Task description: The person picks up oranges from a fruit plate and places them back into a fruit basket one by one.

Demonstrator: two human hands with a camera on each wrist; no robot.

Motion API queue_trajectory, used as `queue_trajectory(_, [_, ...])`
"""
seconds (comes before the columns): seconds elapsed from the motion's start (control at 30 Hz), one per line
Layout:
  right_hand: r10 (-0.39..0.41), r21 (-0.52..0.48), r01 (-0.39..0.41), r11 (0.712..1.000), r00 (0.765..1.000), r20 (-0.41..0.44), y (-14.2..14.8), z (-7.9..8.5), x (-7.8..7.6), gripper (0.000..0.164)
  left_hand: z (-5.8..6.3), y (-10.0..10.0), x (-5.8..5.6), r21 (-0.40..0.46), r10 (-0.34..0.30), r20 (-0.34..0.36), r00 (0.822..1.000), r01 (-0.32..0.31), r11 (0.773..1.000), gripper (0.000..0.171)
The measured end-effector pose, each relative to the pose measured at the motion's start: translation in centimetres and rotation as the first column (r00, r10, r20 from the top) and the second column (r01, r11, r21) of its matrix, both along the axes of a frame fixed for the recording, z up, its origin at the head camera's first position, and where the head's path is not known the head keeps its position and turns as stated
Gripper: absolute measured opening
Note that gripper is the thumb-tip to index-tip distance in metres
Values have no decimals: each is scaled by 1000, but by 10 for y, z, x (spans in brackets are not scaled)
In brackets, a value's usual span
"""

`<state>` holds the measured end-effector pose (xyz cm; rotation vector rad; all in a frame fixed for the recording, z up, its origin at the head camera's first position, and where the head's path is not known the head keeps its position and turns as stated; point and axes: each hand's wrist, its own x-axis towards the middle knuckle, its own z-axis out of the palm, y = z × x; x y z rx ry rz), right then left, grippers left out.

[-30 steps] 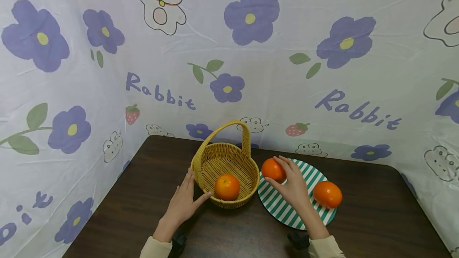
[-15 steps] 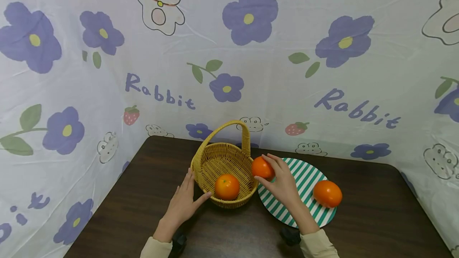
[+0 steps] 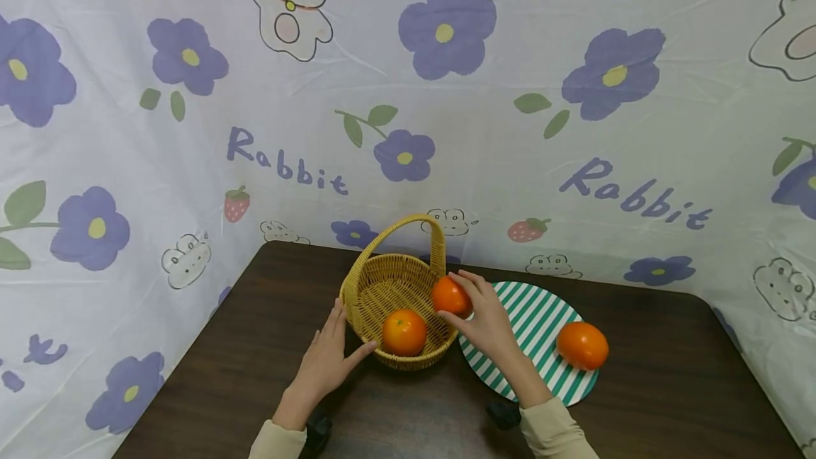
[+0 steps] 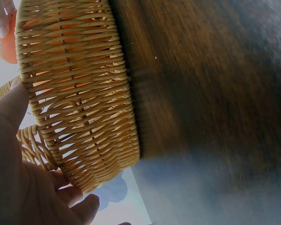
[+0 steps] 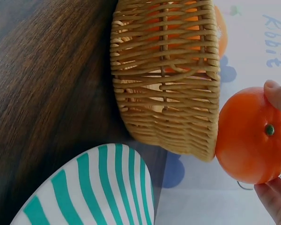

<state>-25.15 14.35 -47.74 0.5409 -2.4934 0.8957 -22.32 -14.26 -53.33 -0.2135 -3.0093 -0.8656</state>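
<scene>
A yellow wicker basket (image 3: 365, 303) with an arched handle stands on the dark table, with one orange (image 3: 404, 333) inside it. My left hand (image 3: 324, 354) rests against the basket's near left side, thumb spread toward the front rim and fingers mostly straight. In the left wrist view the thumb touches the rim. My right hand (image 3: 487, 321) pinches a second orange (image 5: 253, 136) between thumb and fingers at the basket's right rim. The right wrist view shows this orange's green stem nub and its skin right by the rim. The left wrist view only partly shows it.
A round plate (image 3: 532, 324) with green and white stripes lies right of the basket, under my right forearm. Another orange (image 3: 583, 346) sits on its right side. Behind the dark wooden table (image 3: 676, 367) hangs a white cloth (image 3: 484, 140) printed with flowers and rabbits.
My right hand has carried its orange leftward from over the striped plate to the basket's right rim. My left hand and the basket have stayed in place.
</scene>
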Motion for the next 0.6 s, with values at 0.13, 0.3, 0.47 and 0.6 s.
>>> queue_trajectory(0.13, [5,12,-5,1000,1000,26,-4,-1,-3,63,1,1,0,6,-1,-2,1000,1,1000,98])
queue_trajectory(0.3, [16,-2,-16,1000,999,41,-9,-3,-8,63,2,0,1,6,-3,-8,1000,3,1000,99])
queue_trajectory(0.47, [28,-11,-27,1000,998,58,-13,-5,-13,63,1,0,1,5,-3,-9,1000,3,1000,100])
queue_trajectory(0.6, [31,-3,-31,1000,996,88,-16,-9,-17,63,-1,0,0,2,2,-8,1000,-2,1000,100])
